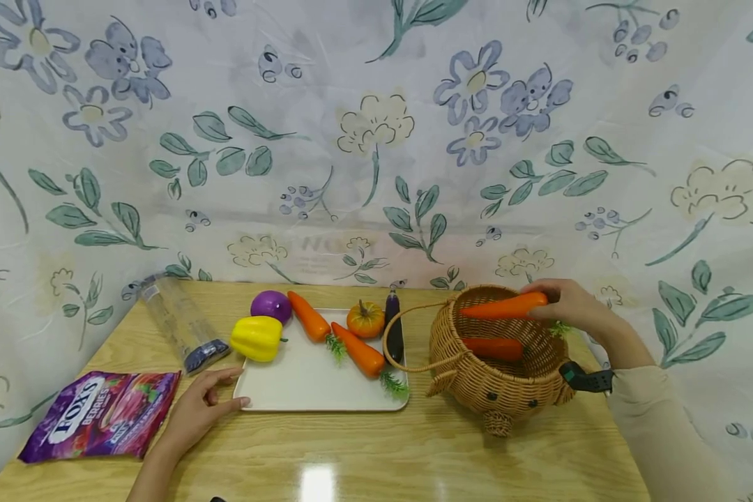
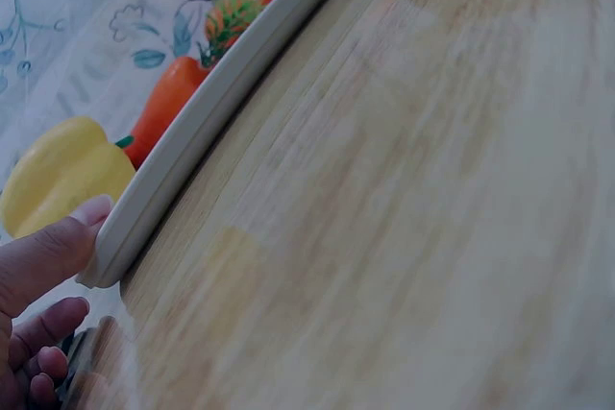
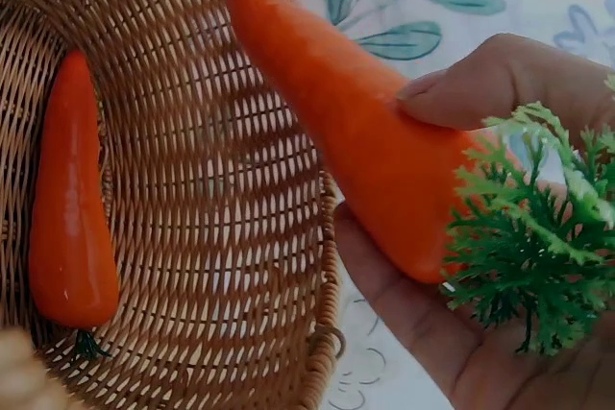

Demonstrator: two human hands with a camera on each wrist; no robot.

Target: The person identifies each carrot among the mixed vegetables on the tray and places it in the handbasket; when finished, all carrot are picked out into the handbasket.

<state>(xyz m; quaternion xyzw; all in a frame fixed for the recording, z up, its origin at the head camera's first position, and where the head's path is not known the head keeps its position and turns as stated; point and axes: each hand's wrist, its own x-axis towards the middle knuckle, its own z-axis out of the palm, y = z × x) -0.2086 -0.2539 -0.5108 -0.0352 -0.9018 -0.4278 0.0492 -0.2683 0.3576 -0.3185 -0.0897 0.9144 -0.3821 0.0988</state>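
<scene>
My right hand grips a toy carrot by its thick end, thumb over it and fingers under. The carrot is over the mouth of an animal-faced wicker basket, its tip toward the left and green leaves by my palm. Inside the basket lies another toy carrot. My left hand is at the front left corner of a white tray, with the thumb touching its rim. On the tray are two toy carrots, a small pumpkin, an eggplant and a yellow bell pepper.
A round purple vegetable sits at the tray's back left corner. Left of the tray, a clear plastic packet lies on the wooden table, behind a purple Foxs berries bag. Patterned cloth hangs behind the table.
</scene>
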